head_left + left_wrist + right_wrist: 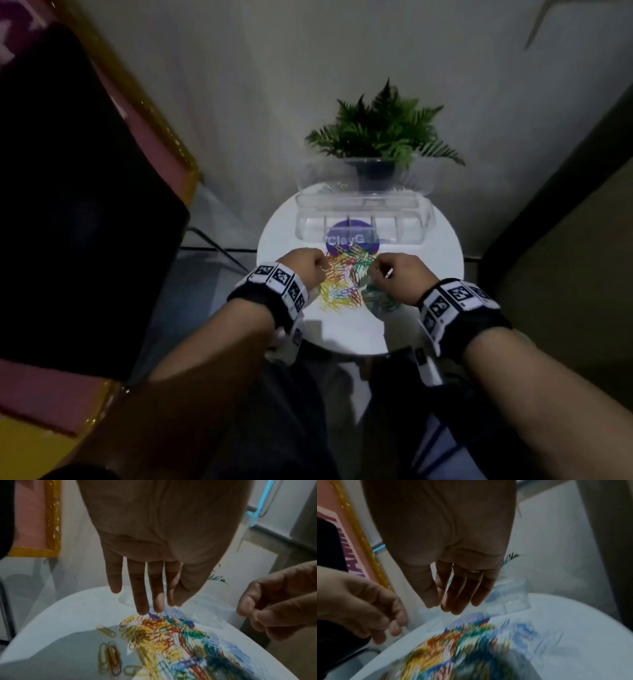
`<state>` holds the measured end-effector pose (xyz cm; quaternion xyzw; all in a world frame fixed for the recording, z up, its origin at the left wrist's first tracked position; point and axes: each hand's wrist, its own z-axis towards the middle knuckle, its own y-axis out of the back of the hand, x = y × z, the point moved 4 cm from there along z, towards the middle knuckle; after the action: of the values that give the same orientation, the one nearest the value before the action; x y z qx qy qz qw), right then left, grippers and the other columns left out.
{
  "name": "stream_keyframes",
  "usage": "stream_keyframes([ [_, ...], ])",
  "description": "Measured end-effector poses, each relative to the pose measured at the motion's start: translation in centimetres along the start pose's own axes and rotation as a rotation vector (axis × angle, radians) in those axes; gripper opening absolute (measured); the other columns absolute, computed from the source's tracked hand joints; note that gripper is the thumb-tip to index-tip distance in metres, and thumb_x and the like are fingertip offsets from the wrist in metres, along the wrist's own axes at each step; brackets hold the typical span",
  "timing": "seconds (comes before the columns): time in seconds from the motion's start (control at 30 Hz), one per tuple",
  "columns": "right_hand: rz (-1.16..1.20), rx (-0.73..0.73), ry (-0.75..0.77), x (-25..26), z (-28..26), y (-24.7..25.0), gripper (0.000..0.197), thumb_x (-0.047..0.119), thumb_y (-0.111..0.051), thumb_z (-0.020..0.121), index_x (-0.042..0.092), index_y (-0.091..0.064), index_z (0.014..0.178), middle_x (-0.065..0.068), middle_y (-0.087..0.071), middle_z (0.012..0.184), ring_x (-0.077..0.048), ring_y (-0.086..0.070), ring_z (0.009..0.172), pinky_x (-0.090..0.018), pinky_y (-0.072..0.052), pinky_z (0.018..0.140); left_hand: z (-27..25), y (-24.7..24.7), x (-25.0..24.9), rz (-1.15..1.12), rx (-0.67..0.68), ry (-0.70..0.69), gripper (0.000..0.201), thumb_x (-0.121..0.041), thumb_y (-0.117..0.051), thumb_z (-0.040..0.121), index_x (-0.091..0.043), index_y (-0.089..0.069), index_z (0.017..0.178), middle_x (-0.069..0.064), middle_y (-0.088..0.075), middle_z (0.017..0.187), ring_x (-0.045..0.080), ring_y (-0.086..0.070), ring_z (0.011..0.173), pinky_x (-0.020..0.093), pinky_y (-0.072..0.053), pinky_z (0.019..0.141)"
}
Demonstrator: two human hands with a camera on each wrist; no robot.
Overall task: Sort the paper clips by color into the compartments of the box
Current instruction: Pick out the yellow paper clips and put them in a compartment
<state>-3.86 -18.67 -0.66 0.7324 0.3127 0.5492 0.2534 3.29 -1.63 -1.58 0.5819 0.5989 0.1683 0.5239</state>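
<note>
While both hover over the paper clips (pixel 346 281), left hand (pixel 305 267) and right hand (pixel 399 274) hang loose-fingered, holding nothing.

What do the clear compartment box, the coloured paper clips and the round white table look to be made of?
The clear compartment box looks like glossy transparent plastic: the table's purple logo shows through it. The coloured paper clips appear to be bent wire with a coloured coating, probably plastic; the metal itself cannot be seen. The round white table has a smooth, lightly shiny top, perhaps lacquered or plastic; the pictures leave it open.
</note>
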Motion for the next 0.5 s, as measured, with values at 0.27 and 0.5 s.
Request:
stream_keyframes([
  [0.27, -0.055, 0.180, -0.062, -0.8, 3.0, -6.4, 0.011, 0.008, -0.059, 0.080, 0.011, -0.066, 0.088, -0.011, -0.069, 0.098, -0.028, -0.062, 0.096, -0.029, -0.047, 0.081, 3.4, -3.5, 2.2, 0.027, 0.178, 0.038, 0.043, 0.004, -0.055, 0.081, -0.016, -0.061, 0.119, 0.011, -0.052, 0.126, 0.026, -0.052, 0.116, 0.028, -0.041, 0.095],
  [0.5, -0.272, 0.200, 0.045, -0.5, 5.0, -9.1, 0.020, 0.013, -0.060, 0.080, 0.003, -0.064, 0.097, -0.020, -0.055, 0.103, -0.036, -0.060, 0.091, -0.039, -0.050, 0.079, 4.0, -4.8, 3.3, 0.068, 0.053, -0.062, 0.030, -0.002, -0.056, 0.081, -0.018, -0.065, 0.104, 0.014, -0.052, 0.114, 0.029, -0.057, 0.099, 0.032, -0.046, 0.087],
])
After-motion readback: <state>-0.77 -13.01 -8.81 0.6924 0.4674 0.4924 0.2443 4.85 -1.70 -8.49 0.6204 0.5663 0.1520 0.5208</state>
